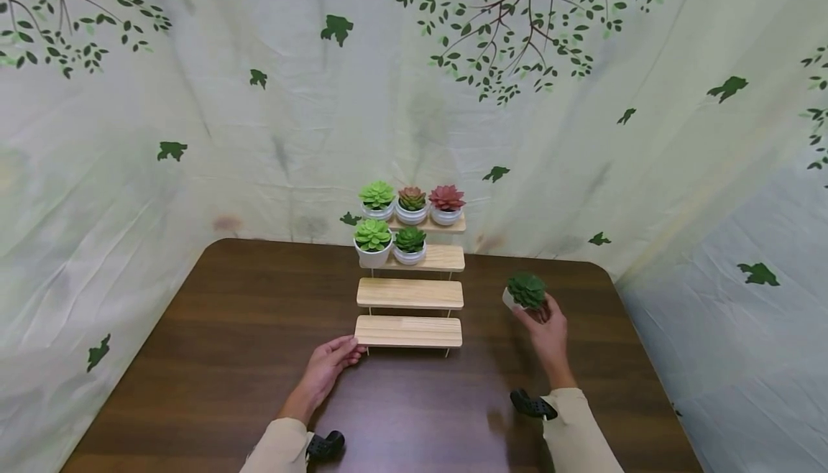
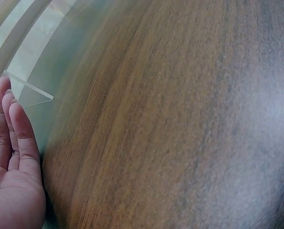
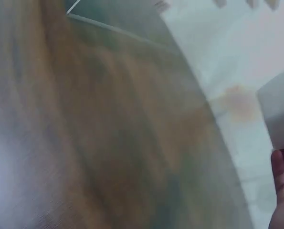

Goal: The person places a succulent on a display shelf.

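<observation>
Head view: succulent pot [image 1: 525,292] between right fingers [image 1: 542,313].

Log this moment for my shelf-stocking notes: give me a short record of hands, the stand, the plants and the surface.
right hand: holds a dark green potted succulent, right of the stand
left hand: fingers straight, touching the bottom step's left end
stand: four-step wooden stand
top step: three potted succulents
second step: two potted succulents, at left
lower two steps: bare
surface: dark wood table
</observation>
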`<state>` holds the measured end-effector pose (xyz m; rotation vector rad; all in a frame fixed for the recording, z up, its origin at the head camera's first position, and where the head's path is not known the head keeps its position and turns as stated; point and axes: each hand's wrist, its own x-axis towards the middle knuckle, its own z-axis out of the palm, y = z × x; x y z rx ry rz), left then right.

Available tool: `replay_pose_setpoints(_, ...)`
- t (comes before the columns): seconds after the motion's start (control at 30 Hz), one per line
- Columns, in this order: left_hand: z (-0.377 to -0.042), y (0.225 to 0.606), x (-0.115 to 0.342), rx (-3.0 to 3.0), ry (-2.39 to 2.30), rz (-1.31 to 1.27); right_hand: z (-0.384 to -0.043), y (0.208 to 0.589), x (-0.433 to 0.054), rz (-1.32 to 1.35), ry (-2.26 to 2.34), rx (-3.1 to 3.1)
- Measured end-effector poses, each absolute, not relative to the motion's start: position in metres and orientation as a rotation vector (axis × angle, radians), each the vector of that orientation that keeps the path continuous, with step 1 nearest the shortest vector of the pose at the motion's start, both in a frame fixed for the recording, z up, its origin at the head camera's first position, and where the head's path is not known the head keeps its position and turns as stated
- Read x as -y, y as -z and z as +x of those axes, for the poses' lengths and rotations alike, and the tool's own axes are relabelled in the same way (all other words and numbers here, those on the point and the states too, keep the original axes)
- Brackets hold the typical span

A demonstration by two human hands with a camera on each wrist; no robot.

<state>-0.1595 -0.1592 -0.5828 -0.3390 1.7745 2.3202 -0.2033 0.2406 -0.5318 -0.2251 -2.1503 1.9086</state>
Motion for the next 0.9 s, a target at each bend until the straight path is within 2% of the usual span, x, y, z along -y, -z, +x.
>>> replay_pose_setpoints(0.47, -0.162, 0.582, 0.158, -1.759, -2.333, -0.347, -0.229, 0.489, -0.214, -0.016, -1.985, 2.227)
replay_pose_setpoints(0.9, -0.159, 0.582, 0.160, -1.778, -2.326, -0.326, -0.254, 0.471, -0.178, 0.150, -2.046, 2.181)
